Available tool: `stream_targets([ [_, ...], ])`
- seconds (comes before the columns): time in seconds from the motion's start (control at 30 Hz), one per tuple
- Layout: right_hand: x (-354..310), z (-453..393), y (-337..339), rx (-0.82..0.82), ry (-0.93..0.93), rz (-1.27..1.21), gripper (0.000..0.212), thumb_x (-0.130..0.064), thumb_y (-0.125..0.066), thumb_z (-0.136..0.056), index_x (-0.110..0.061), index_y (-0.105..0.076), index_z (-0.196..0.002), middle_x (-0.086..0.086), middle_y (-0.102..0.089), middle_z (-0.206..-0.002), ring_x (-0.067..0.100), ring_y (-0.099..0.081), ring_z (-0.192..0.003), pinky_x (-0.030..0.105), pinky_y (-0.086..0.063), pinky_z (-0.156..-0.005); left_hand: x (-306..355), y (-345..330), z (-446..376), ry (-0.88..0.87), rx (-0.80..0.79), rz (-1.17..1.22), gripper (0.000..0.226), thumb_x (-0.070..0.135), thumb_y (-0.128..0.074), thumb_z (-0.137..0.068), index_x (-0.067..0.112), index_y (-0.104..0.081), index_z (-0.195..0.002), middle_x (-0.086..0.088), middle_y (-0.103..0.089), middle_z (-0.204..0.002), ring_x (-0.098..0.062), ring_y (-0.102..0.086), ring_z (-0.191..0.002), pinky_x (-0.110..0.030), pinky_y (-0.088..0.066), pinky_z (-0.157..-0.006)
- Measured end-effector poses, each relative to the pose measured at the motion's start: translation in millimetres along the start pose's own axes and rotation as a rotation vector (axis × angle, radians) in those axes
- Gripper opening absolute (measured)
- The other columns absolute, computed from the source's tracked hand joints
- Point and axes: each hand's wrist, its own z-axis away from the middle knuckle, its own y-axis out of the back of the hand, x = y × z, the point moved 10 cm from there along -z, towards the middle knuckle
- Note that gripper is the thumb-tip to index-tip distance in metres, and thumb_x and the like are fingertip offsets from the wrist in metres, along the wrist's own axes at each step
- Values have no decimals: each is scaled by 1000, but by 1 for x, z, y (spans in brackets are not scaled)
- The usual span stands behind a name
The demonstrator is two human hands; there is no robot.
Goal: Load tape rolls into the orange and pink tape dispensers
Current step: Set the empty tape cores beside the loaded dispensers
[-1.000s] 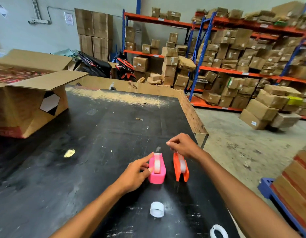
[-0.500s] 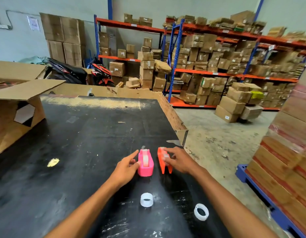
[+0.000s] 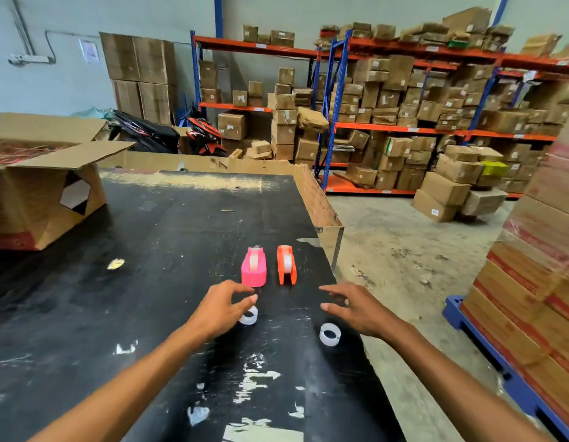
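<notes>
Two tape dispensers are stood side by side on a scuffed black table (image 3: 149,282) in a warehouse lined with box-filled shelving (image 3: 404,122). A clear roll is seated in the pink dispenser (image 3: 254,271) and in the orange dispenser (image 3: 286,265). The left hand (image 3: 221,309), fingers loosely spread, is poised over a loose tape ring (image 3: 248,316); the right hand (image 3: 356,309), likewise spread and empty, is held just beside a second ring (image 3: 330,334).

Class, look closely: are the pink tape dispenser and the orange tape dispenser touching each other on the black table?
Apart. The head view shows a strip of black table between the pink dispenser and the orange dispenser.
</notes>
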Motion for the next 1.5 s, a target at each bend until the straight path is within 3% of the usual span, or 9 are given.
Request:
stream_targets([
  [0.1,3,28,-12,-73,24,30,42,-38,-64,-85,-28,-57,-125,4,-62,-111,19,-59,-102,34,-47,-91,4,-13,25,-11,-47,-64,25,40,-64,-82,24,-73,-98,6,-69,-92,-14,-64,-88,-39,-52,-88],
  [0.17,-2,42,-22,-101,72,91,11,-35,-65,-84,-36,-65,-95,-2,-57,-89,19,-55,-85,37,-46,-80,7,-13,38,-19,-12,-110,22,39,-65,-81,26,-72,-97,-2,-72,-92,-21,-67,-88,-41,-54,-83],
  [0.23,-9,52,-28,-65,124,157,15,-28,-62,-84,-27,-56,-70,-1,-53,-74,25,-53,-75,42,-46,-69,12,-10,49,-29,51,-162,17,37,-66,-81,25,-68,-92,-7,-70,-85,-27,-65,-85,-39,-52,-76],
  [0.53,-20,59,-30,105,148,160,22,-37,-64,-85,-26,-66,-104,0,-66,-101,19,-61,-95,29,-42,-69,10,6,62,27,130,-135,18,28,-60,-87,15,-69,-78,-5,-56,-59,-25,-49,-63,-33,-44,-63],
  [0.73,-61,33,-33,109,220,134,29,-37,-64,-84,-24,-62,-110,2,-67,-106,22,-60,-98,37,-50,-81,-11,45,48,74,191,-3,18,23,-66,-86,10,-77,-81,-18,-69,-59,-15,-48,-54,-39,-55,-67],
  [0.97,-133,-42,-49,55,324,90,16,-32,-63,-84,-17,-58,-82,4,-62,-77,24,-56,-73,45,-49,-70,-53,96,18,159,201,-10,16,17,-65,-87,9,-77,-80,-5,-64,-52,-10,-57,-48,-25,-47,-55],
  [1.17,-172,-104,-78,58,324,236,27,-34,-57,-87,-7,-58,-82,13,-62,-87,33,-58,-86,34,-37,-61,-92,112,-22,210,207,8,18,19,-67,-86,3,-74,-82,-4,-65,-54,-4,-59,-46,-13,-43,-50],
  [1.3,-185,-130,-101,91,346,360,27,-31,-56,-87,-4,-62,-89,18,-67,-98,35,-55,-95,37,-35,-73,-114,103,-47,246,152,17,18,18,-66,-86,2,-74,-82,-10,-67,-57,-12,-61,-50,-21,-48,-57],
  [1.5,-184,-150,-116,111,357,539,26,-34,-54,-85,-10,-62,-86,14,-71,-93,34,-54,-96,38,-29,-91,-139,95,-58,324,52,-22,18,15,-65,-84,3,-74,-76,-1,-63,-50,-4,-54,-43,-13,-41,-45],
])
